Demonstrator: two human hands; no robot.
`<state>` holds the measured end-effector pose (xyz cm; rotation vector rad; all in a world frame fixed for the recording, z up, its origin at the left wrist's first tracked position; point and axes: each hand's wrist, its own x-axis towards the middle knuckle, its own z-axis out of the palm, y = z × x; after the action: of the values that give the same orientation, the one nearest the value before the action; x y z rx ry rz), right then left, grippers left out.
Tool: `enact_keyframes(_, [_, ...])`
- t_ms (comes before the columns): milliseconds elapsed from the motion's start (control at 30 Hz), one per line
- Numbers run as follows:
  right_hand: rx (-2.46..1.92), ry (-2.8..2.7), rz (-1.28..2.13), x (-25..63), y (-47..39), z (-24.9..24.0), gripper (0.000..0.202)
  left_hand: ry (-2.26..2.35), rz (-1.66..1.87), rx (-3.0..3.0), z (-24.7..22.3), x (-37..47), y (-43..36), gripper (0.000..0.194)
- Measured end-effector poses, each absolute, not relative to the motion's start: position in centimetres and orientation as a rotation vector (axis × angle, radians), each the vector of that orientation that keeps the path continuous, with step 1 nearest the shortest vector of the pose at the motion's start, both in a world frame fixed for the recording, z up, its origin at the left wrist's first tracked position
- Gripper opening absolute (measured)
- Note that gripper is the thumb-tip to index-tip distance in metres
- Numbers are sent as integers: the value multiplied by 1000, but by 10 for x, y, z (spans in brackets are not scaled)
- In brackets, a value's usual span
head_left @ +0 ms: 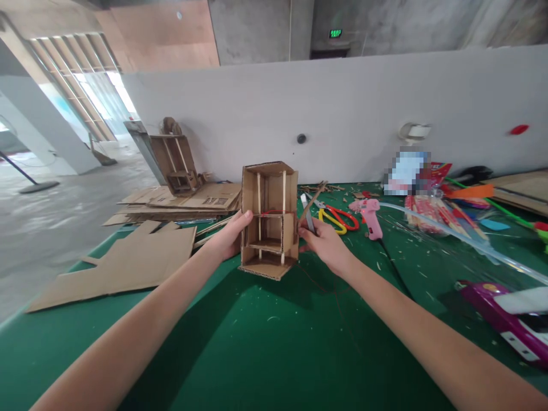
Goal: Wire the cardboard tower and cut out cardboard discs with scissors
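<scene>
Upright in front of me is a small open cardboard box (269, 247) with inner shelves and two pale wooden sticks running down its front. My left hand (232, 235) grips its left wall, the thumb on the front edge. At the right wall, my right hand (327, 244) is closed around a slim metallic tool (307, 212), which looks like a utility knife. A thin brown strip (314, 201) slants up beside that tool; whether the hand holds it too, I cannot tell. A thin red wire (270, 212) shows inside the box, across the middle.
Scissors with red and yellow handles (342, 220) and a pink glue gun (371, 220) lie right on the green table (274, 354). Cut cardboard (141, 262) lies left, below a similar cardboard box (171, 162). Packaged sticks (432, 214) and a purple device (509, 319) are far right.
</scene>
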<state>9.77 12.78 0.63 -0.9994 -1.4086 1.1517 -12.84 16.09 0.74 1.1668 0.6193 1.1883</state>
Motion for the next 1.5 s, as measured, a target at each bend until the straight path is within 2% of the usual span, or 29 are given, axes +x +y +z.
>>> enact_keyframes(133, [-1061, -1154, 1255, 122, 139, 18, 23, 644, 1104, 1288, 16, -139, 166, 71])
enact_keyframes(267, [-1083, -1036, 1203, 153, 147, 23, 15, 692, 1072, 1445, 24, -151, 171, 86])
enact_keyframes(367, [-1044, -1225, 1229, 168, 137, 20, 14, 757, 1003, 1437, 23, -159, 173, 80])
enact_keyframes(533, [-1120, -2037, 1334, 170, 109, 18, 14, 730, 958, 1374, 21, -164, 174, 68])
enact_keyframes(667, [-1326, -2454, 892, 171, 105, 22, 23, 701, 950, 1315, 17, -167, 176, 61])
enact_keyframes(800, [-1573, -2357, 315, 182, 116, 20, 34, 602, 933, 1262, 5, -170, 182, 59])
enact_keyframes(900, [-1666, -2219, 74, 189, 122, 16, 43, 497, 875, 1255, -3, -172, 186, 55])
enact_keyframes(1133, [-1397, -2249, -22, 189, 138, 11, 41, 339, 765, 1213, -9, -172, 191, 48])
enact_keyframes(1500, [-1231, -2261, 3, 175, 149, 5, 45, 341, 767, 1177, -10, -170, 192, 55])
